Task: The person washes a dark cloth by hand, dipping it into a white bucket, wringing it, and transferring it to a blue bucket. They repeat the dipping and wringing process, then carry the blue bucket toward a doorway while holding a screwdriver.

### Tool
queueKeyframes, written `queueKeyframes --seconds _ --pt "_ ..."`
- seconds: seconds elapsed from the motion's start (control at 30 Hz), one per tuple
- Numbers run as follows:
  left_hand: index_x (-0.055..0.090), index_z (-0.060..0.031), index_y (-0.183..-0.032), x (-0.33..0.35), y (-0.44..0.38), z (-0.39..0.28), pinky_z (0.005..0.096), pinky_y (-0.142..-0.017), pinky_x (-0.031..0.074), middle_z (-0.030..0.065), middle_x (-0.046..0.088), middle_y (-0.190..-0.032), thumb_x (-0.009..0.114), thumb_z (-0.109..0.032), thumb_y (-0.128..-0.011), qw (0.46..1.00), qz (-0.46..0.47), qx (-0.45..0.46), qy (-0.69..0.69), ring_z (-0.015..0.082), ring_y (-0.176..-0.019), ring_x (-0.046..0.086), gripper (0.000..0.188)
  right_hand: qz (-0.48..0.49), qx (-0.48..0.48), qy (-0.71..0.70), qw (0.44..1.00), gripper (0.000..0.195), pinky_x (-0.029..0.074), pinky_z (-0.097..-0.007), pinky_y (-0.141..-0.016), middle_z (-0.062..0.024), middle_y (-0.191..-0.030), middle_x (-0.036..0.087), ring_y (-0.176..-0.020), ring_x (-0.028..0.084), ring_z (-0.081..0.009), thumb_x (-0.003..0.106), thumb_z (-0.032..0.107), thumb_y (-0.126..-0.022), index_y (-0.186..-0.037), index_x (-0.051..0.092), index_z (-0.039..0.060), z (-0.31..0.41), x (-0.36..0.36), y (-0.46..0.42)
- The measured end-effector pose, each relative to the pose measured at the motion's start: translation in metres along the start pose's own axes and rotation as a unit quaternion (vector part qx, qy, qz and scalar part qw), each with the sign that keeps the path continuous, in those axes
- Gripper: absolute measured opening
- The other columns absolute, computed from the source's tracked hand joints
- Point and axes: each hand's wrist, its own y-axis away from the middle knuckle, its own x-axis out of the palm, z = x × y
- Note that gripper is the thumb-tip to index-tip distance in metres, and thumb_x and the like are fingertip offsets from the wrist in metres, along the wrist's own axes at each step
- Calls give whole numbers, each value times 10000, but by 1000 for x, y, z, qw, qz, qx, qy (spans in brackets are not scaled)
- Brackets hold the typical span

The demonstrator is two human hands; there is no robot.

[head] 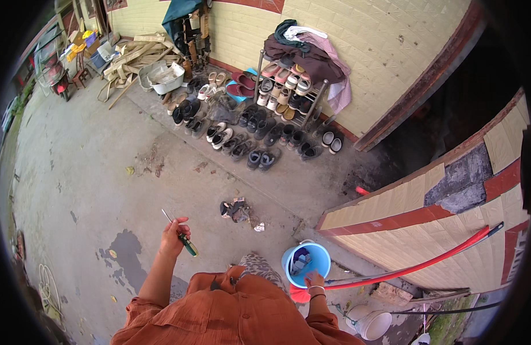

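My left hand is shut on a screwdriver with a green handle, its metal shaft pointing up and to the left. My right hand is at the near rim of a light-blue plastic bucket; its fingers are partly hidden, and whether they grip the rim I cannot tell. Dark and grey-blue cloths lie inside the bucket. Something red shows below the bucket, left of my right wrist. A small heap of dark debris lies on the concrete in front of me.
Rows of shoes and a shoe rack draped with clothes stand along the tiled wall. A red-handled pole leans at the right, above a white bucket. Wood strips, a pale tub and a red vehicle are farther off.
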Motion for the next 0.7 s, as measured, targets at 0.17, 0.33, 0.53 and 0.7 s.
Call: queueKeyframes --seconds 0.17,0.33,0.53,0.7 --pt "593 -15 -1067 68 -14 -24 285 -594 495 55 602 -708 433 -324 -994 990 89 55 -97 149 -647 592 355 291 -163 205 920 351 494 -247 -624 -62 -948 674 -729 632 -136 494 353 -953 -1048 601 33 95 195 41" --pt "615 -15 -1019 14 -66 -15 238 -396 416 51 571 -594 462 -274 -981 941 19 22 -338 118 -408 506 304 343 -197 349 849 334 505 -270 -648 -56 -956 673 -751 632 -130 524 331 -937 -1064 592 29 134 298 16" --pt "586 -32 -920 -196 -81 49 332 -366 385 108 531 -550 459 -227 -888 889 -231 -256 -302 178 -389 447 235 289 -207 287 889 381 508 -285 -639 -76 -892 661 -740 626 -129 559 320 -922 -1159 530 24 185 334 -19" --pt "570 -29 -902 -190 -107 37 316 -329 360 101 529 -536 487 -206 -892 827 -228 -363 -365 167 -346 425 196 64 -161 55 983 422 499 -284 -567 -65 -837 631 -683 601 -140 611 310 -889 -1184 491 33 284 274 -121"
